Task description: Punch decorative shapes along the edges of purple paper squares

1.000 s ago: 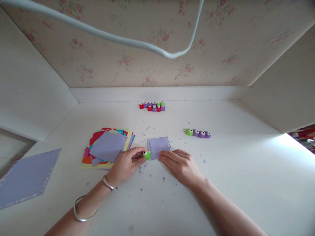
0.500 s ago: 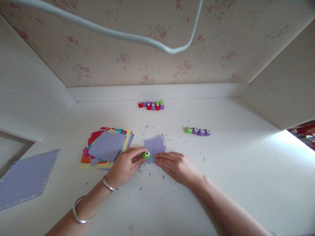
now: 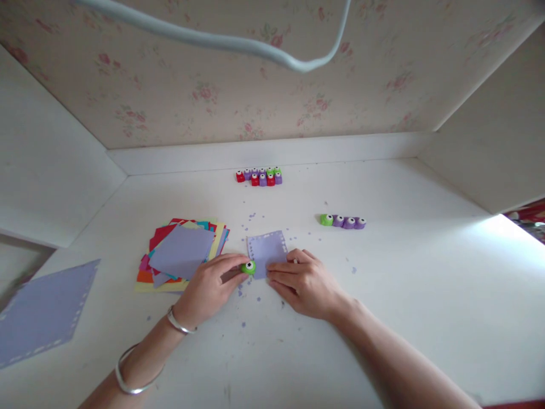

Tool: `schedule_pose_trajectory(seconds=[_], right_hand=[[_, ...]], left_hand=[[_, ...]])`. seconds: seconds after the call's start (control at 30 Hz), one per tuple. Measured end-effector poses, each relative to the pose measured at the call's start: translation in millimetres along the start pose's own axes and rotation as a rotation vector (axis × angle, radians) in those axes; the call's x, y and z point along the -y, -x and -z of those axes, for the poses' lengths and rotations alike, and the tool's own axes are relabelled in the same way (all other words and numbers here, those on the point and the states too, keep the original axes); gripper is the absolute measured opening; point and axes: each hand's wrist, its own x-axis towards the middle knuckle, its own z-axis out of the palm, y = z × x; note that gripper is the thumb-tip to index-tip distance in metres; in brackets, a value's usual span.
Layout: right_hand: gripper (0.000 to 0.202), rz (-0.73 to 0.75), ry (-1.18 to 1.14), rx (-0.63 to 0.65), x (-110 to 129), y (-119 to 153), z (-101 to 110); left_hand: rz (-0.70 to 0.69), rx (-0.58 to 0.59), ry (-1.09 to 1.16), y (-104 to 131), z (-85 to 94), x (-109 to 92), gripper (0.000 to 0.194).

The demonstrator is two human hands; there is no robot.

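My left hand [image 3: 208, 288] is closed on a small green craft punch [image 3: 248, 267] with a white, shaped button on top. The punch sits at the lower left edge of a purple sheet of paper [image 3: 267, 244], which has small cut-outs along its left, top and right edges. My right hand [image 3: 304, 281] has its fingers pressed together on the lower right part of that sheet, holding it against the table. Where the paper enters the punch is hidden by the punch and fingers. Tiny purple paper bits [image 3: 258, 299] lie scattered around both hands.
A pile of coloured paper [image 3: 183, 250] lies beside my left hand. Farther left is a larger purple sheet [image 3: 51, 309] with punched edges. Several punches [image 3: 263, 179] stand near the wall; a row of punches [image 3: 349, 222] is at the right. A pale cable [image 3: 204, 41] hangs above.
The view has tilted and shifted slightly. My left hand and the green punch have moved a little left along the sheet's edge. The fingers of my right hand have bent more.
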Motion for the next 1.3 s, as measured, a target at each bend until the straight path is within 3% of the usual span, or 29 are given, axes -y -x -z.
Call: schedule_pose_trajectory(seconds=[1.0,1.17,1.3], right_hand=[[0.021,-0.037,-0.05,0.004,-2.5,3.4,-3.4],[0.021,-0.035,-0.049,0.006,-2.5,3.4,-3.1],[0.02,-0.03,-0.036,0.008,-1.9,3.3,-2.0]], left_hand=[[-0.054,-0.011,-0.09,-1.4,-3.6,-1.8,0.027],[0.041,-0.037,-0.05,-4.9,4.2,-12.4,0.028],[0.246,-0.095,0.084,-11.3,7.8,-19.3,0.025]])
